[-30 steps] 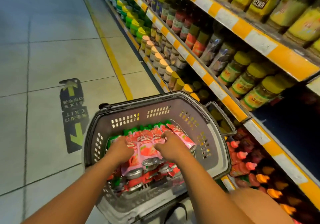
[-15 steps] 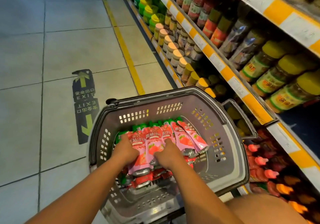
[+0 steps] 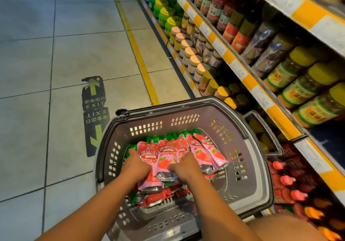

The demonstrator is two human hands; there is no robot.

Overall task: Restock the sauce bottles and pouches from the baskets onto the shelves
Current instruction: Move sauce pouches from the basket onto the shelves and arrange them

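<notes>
We find both hands in the grey basket (image 3: 248, 158) | left hand (image 3: 135, 166) and right hand (image 3: 183, 168) each clamp pink sauce pouches (image 3: 164, 156) (fanned bundle) | shelves (image 3: 248, 80) at right.

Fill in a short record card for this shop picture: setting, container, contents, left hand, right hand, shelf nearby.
setting: shop aisle, tiled floor with an exit sticker
container: grey basket
contents: pink and red sauce pouches, fanned in a bunch over more pouches below
left hand: grips the bunch's left side
right hand: grips the bunch from the right
shelf nearby: yellow-lidded jars to the right, above squeeze bottles
</notes>
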